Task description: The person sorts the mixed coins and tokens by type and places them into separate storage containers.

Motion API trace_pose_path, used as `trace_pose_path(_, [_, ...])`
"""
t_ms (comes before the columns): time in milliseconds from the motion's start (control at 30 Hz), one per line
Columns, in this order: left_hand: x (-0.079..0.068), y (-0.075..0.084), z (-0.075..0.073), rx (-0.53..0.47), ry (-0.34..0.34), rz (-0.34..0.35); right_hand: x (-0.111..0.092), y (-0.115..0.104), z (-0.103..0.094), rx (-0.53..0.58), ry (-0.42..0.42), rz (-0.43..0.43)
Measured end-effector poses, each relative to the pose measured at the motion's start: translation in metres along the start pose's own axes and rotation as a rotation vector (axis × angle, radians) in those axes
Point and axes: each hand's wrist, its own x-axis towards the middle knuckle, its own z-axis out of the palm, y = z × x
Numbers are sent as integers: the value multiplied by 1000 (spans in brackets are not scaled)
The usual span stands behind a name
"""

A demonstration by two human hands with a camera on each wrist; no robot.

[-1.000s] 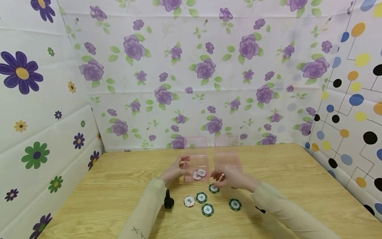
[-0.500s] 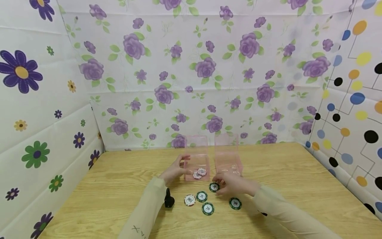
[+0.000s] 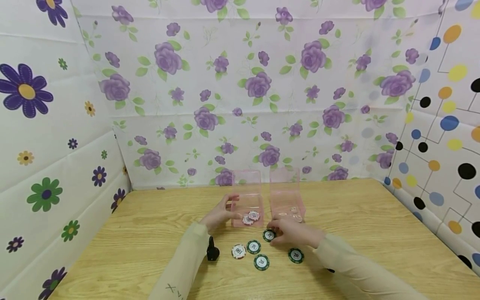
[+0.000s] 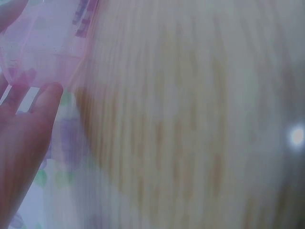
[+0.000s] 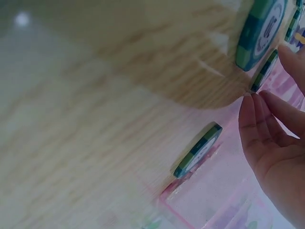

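Observation:
My left hand (image 3: 220, 213) holds the left side of an open-lidded pink see-through box (image 3: 248, 203), its thumb near the front corner. Two white-and-pink poker chips (image 3: 250, 217) lie overlapping in that box. In the left wrist view, fingers (image 4: 49, 98) press the pink plastic. My right hand (image 3: 296, 232) pinches the edges of a green poker chip (image 3: 268, 236) marked 20 on the table. In the right wrist view, the thumb and fingertips meet opposite edges of this chip (image 5: 264, 71). Another green chip (image 5: 198, 150) lies by the right box, hidden under my hand in the head view.
A second pink box (image 3: 286, 200) stands lid-up at the right, with pale shapes inside. Nearer on the wooden table (image 3: 150, 233) lie several green chips (image 3: 261, 262) and a white-and-red 100 chip (image 3: 238, 251). Patterned cloth walls (image 3: 210, 137) enclose the table.
My right hand has come from the right box's front edge down to the green chip, fingers closing around it. The left hand stays on its box.

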Motion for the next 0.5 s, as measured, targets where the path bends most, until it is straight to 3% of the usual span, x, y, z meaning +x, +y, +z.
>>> trace_pose_path(500, [-1,3,1,5,1,22,4,-6,-1,-41,-47,63])
